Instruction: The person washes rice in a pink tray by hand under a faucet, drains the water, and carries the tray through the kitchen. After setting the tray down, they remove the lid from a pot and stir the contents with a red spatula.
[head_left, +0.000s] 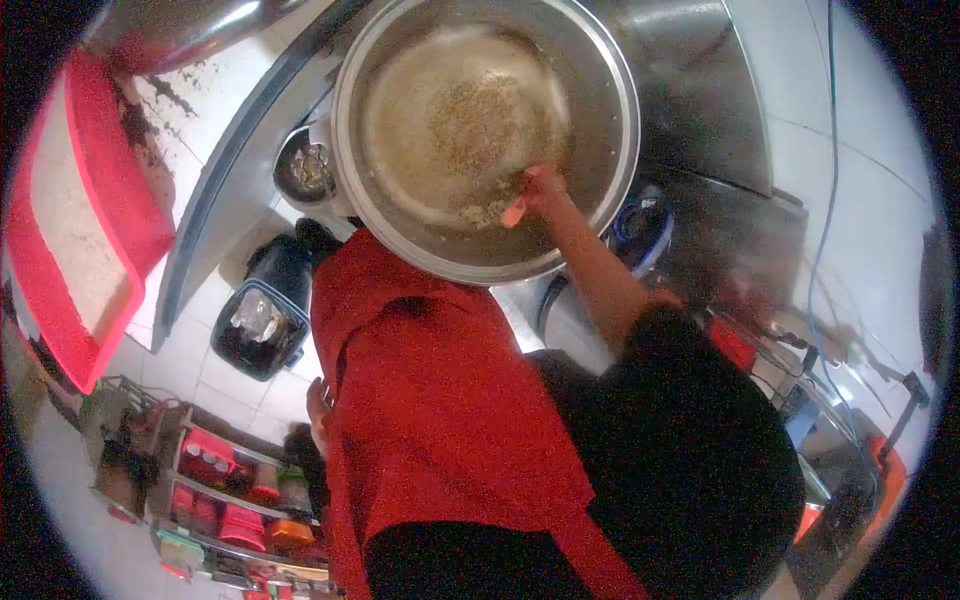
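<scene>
A large round metal pot (350, 190) fills the top middle of the view, with pale brownish liquid or residue and darker grains on its bottom. My right hand (542, 188) reaches inside, closed on a small orange-pink object (514, 213) too blurred to identify. Pale bits (485, 212) lie next to that object on the pot's bottom. My left hand (318, 408) is low at the left side of the red apron (430, 400), mostly hidden by it. Its fingers cannot be made out.
A small pan (304, 165) is left of the pot. Below it stands a black bin (260, 330) with a lining. A red-rimmed tray (125, 270) is at far left, shelves (240, 490) with red containers at lower left, and a metal surface (700, 90) at right.
</scene>
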